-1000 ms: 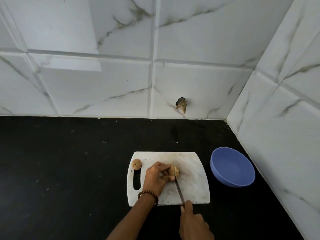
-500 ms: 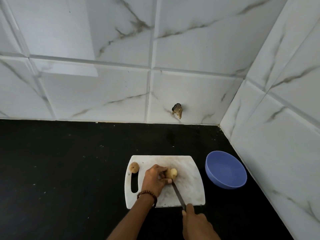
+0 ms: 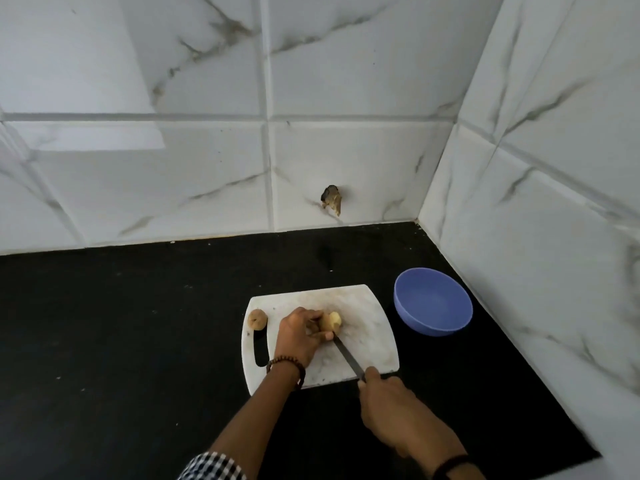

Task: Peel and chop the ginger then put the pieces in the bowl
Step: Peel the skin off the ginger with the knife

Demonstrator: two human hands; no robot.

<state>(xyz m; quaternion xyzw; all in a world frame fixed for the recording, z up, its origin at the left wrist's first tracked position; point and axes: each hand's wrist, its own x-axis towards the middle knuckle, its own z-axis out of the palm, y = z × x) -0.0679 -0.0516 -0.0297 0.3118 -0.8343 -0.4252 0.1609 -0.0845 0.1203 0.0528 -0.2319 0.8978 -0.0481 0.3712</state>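
A pale yellow piece of ginger (image 3: 331,321) lies on the white cutting board (image 3: 370,337). My left hand (image 3: 299,336) holds it down with curled fingers. My right hand (image 3: 391,401) grips the handle of a knife (image 3: 348,358), whose thin blade runs up to the ginger's near side. A second, brown unpeeled ginger piece (image 3: 257,319) sits at the board's far left corner, above the handle slot. The blue bowl (image 3: 433,301) stands to the right of the board with nothing visible in it.
The board rests on a black countertop (image 3: 121,341). White marble tiled walls (image 3: 346,150) close in at the back and right, meeting in a corner behind the bowl. A chipped hole (image 3: 331,199) marks the back wall.
The camera view has shifted and both arms show more. The knife blade has slid slightly along the ginger while my left hand kept its hold.
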